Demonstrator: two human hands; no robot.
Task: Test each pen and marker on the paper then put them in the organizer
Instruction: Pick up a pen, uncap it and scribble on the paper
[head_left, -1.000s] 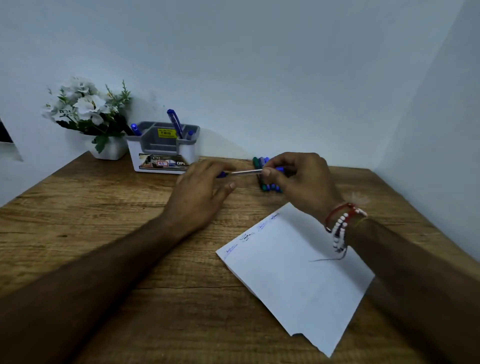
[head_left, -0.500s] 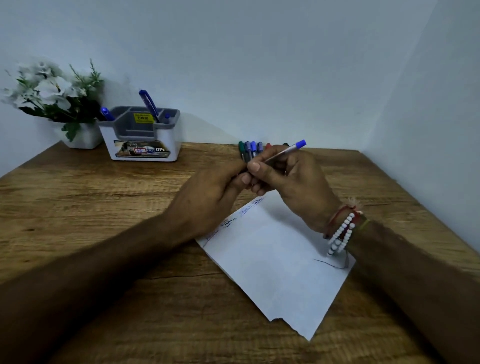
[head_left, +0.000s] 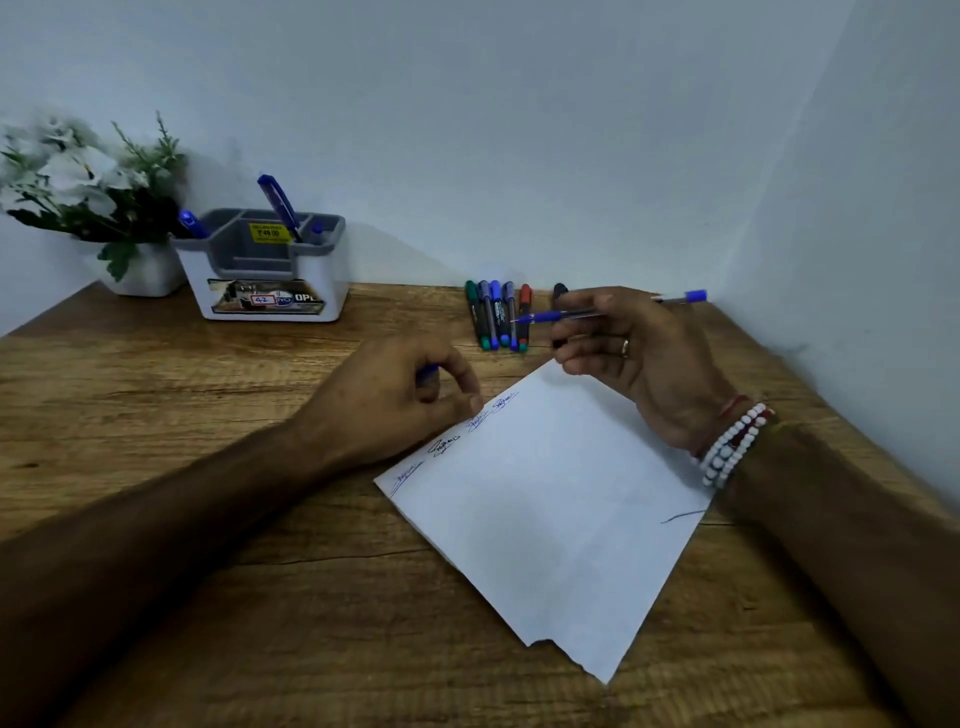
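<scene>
My right hand (head_left: 628, 358) holds an uncapped blue pen (head_left: 566, 314) level above the desk, tip pointing left. My left hand (head_left: 400, 395) rests at the paper's upper edge with its fingers curled round the pen's blue cap (head_left: 428, 371). The white paper (head_left: 545, 509) lies on the desk with a few scribbles along its top edge. Several pens and markers (head_left: 496, 317) lie side by side near the back wall. The grey and white organizer (head_left: 267, 270) stands at the back left with blue pens in it.
A white pot of white flowers (head_left: 88, 202) stands left of the organizer. Walls close the desk at the back and right. The wooden desk (head_left: 208, 597) extends toward me on the left.
The hands have separated: the cap came off in my left hand, which moved down to the paper's edge. My right hand turned the pen level and shifted right.
</scene>
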